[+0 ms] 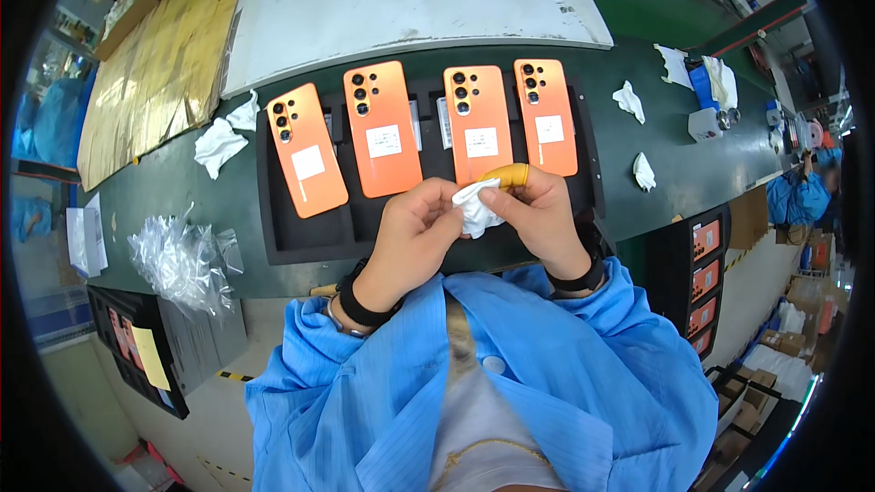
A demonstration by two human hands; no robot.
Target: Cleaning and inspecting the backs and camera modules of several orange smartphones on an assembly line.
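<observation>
A crumpled white cloth [478, 208] is pinched between my two hands, just in front of the phones. My left hand [415, 232] grips its left side with bent fingers. On the other side my right hand [542, 214] holds it between thumb and forefinger; a yellow finger cot [508, 176] covers that forefinger. Four orange phones would be several: these lie back up, each with a white label, in a row on a black tray [301, 232]. They are the leftmost phone [319, 184], two middle phones [383, 167] and the rightmost phone [551, 151].
Crumpled white cloths [219, 146] lie left of the tray, others [629, 101] to its right. Clear plastic bags [187, 260] pile at the left table edge. A white board [410, 0] stands behind. Stacked trays of orange phones [704, 281] are at lower right, a small bottle [705, 125] at right.
</observation>
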